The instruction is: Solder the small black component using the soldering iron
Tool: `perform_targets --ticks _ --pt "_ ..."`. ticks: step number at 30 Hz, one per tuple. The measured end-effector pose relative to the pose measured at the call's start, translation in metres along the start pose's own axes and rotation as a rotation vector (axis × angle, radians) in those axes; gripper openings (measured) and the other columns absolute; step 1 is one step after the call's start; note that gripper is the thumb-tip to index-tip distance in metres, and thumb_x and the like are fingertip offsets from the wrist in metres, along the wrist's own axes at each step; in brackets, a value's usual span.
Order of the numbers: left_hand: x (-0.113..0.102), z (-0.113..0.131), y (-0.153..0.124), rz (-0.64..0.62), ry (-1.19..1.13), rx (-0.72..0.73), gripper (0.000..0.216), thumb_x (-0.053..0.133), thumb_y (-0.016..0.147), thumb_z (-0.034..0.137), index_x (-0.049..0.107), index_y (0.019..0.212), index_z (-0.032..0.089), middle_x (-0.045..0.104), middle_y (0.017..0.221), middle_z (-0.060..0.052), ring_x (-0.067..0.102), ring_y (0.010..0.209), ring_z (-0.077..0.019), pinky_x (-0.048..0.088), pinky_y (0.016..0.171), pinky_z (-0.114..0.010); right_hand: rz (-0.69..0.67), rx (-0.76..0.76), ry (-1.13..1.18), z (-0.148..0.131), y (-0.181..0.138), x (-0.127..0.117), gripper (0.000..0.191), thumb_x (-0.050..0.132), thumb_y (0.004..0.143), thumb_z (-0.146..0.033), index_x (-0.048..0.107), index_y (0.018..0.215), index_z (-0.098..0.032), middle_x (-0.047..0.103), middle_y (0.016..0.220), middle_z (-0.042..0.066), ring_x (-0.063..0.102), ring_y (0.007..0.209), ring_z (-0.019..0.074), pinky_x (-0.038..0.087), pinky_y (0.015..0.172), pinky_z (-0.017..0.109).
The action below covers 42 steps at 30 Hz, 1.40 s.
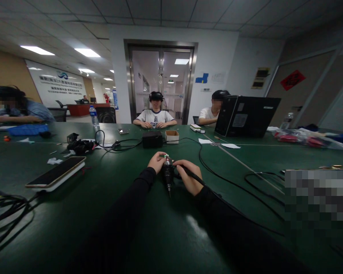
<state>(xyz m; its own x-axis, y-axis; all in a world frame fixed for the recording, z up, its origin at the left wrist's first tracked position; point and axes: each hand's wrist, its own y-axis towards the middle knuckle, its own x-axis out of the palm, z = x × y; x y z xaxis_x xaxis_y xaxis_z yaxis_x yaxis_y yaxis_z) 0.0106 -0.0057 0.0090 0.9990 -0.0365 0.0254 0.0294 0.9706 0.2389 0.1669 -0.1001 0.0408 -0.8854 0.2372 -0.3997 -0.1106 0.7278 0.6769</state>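
A dark tapered tool with a thin metal tip lies on the green table, its tip towards me. At its far end is a small white-and-green part. My left hand is closed beside that end, thumb and fingers pinching the small part. In a pen grip, my right hand holds a slender black corded tool that looks like a soldering iron. Its front end points at the far end of the tapered tool; whether they touch I cannot tell.
Beyond my hands stand a black box and a small open carton. Black cable curves along the right. A phone on a white block lies left. A black computer case stands right. Several people sit around the table.
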Motion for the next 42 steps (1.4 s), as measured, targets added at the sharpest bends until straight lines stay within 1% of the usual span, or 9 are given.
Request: perform_targets --ticks 3,10,16,21,24,30,35,42 --pt "-0.0001 -0.0009 0.0000 -0.009 -0.017 -0.005 0.017 0.059 0.072 0.009 0.057 0.087 0.016 0.068 0.072 -0.001 0.065 0.068 -0.0133 0.050 0.075 -0.028 0.005 0.002 -0.004 0.0003 0.0001 -0.0010 0.020 0.049 0.081 -0.020 0.068 0.082 -0.022 0.071 0.088 0.001 0.064 0.084 0.0170 0.047 0.082 0.028" --pt "-0.0017 -0.0051 0.0021 -0.009 -0.033 0.010 0.018 0.055 0.073 0.005 0.057 0.087 0.016 0.069 0.074 -0.003 0.066 0.069 -0.0137 0.050 0.081 -0.030 0.004 -0.002 -0.010 0.0017 0.0001 -0.0020 0.020 0.049 0.082 -0.020 0.068 0.083 -0.023 0.071 0.088 0.000 0.064 0.085 0.0165 0.047 0.082 0.027" --pt "-0.0019 -0.0060 0.0024 -0.001 -0.041 0.017 0.018 0.059 0.071 0.008 0.057 0.087 0.016 0.069 0.071 -0.001 0.066 0.069 -0.0142 0.051 0.079 -0.030 0.019 -0.003 -0.002 -0.0011 -0.0008 -0.0011 0.019 0.049 0.082 -0.020 0.069 0.082 -0.023 0.070 0.088 0.001 0.064 0.085 0.0169 0.047 0.081 0.028" --pt "-0.0025 -0.0042 0.0021 -0.008 -0.018 -0.003 0.018 0.057 0.072 0.008 0.056 0.088 0.017 0.069 0.071 -0.001 0.066 0.068 -0.0149 0.051 0.078 -0.030 0.012 0.000 0.004 -0.0018 -0.0009 -0.0004 0.019 0.049 0.082 -0.019 0.068 0.082 -0.022 0.071 0.087 0.001 0.064 0.084 0.0164 0.047 0.081 0.027" --pt "-0.0022 -0.0025 0.0009 -0.005 -0.015 0.010 0.018 0.058 0.072 0.009 0.056 0.088 0.017 0.070 0.072 -0.002 0.066 0.070 -0.0153 0.050 0.078 -0.030 0.003 0.004 -0.002 -0.0009 -0.0013 -0.0005 0.019 0.049 0.083 -0.020 0.068 0.082 -0.022 0.071 0.088 0.001 0.064 0.085 0.0166 0.046 0.082 0.027" --pt "-0.0019 -0.0040 0.0008 -0.016 -0.031 0.037 0.020 0.058 0.069 0.008 0.057 0.087 0.017 0.068 0.069 0.000 0.065 0.068 -0.0135 0.050 0.074 -0.027 0.001 -0.006 -0.003 -0.0019 -0.0011 -0.0018 0.019 0.049 0.082 -0.020 0.068 0.082 -0.021 0.071 0.088 0.001 0.064 0.084 0.0165 0.046 0.081 0.027" --pt "-0.0027 -0.0078 0.0031 -0.022 -0.057 0.039 0.020 0.057 0.069 0.010 0.057 0.087 0.017 0.067 0.068 0.001 0.065 0.069 -0.0141 0.049 0.077 -0.029 0.037 0.001 -0.005 -0.0011 -0.0008 -0.0033 0.019 0.049 0.081 -0.019 0.068 0.080 -0.021 0.071 0.086 0.002 0.064 0.083 0.0170 0.047 0.081 0.027" --pt "-0.0026 -0.0071 0.0032 -0.026 -0.083 0.038 0.020 0.056 0.069 0.009 0.057 0.087 0.017 0.068 0.070 -0.001 0.065 0.070 -0.0145 0.049 0.078 -0.030 0.027 0.009 -0.022 -0.0017 0.0000 -0.0040 0.019 0.049 0.080 -0.019 0.068 0.080 -0.021 0.071 0.086 0.002 0.065 0.083 0.0171 0.047 0.079 0.027"
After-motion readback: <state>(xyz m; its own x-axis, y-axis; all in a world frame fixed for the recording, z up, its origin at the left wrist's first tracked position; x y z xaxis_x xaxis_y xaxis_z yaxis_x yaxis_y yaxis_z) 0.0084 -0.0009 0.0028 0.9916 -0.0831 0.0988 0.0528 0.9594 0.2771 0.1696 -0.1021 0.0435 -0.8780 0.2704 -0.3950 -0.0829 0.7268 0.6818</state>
